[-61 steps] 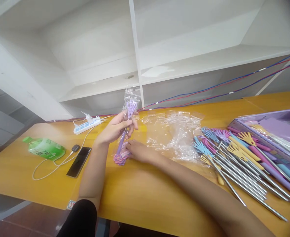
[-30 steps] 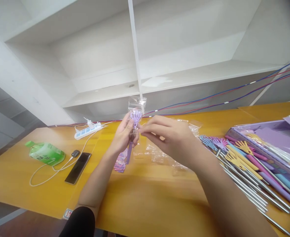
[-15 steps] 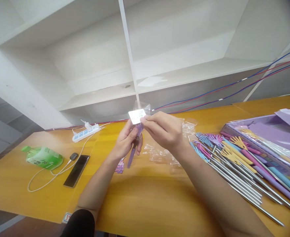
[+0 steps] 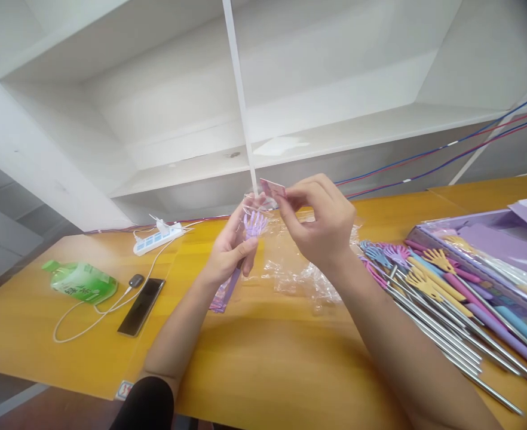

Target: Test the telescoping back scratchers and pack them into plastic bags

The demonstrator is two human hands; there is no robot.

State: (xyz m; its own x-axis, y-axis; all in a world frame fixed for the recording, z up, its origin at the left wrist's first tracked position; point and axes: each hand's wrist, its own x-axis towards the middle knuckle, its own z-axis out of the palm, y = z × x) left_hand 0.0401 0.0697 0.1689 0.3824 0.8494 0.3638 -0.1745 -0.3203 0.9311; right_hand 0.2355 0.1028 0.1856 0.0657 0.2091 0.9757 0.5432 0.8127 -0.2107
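My left hand is closed around a purple back scratcher in a clear plastic bag, its hand-shaped head pointing up. The bag's upper end lies against my left fingers. Between thumb and fingers, my right hand pinches a small pink card, held just above and to the right of the bag's top. Below my left hand, a stack of pink and purple cards lies on the table, partly hidden by the scratcher's handle. Clear plastic bags are spread on the table beneath my right hand.
On the right lie several back scratchers with coloured heads and metal rods, beside a purple box. To the left are a green bottle, a black phone and a white power strip. Shelving rises behind.
My right hand came up from the card stack with a card and brought it to the bag. The card's white side faced me half a second ago; now its pink side shows.
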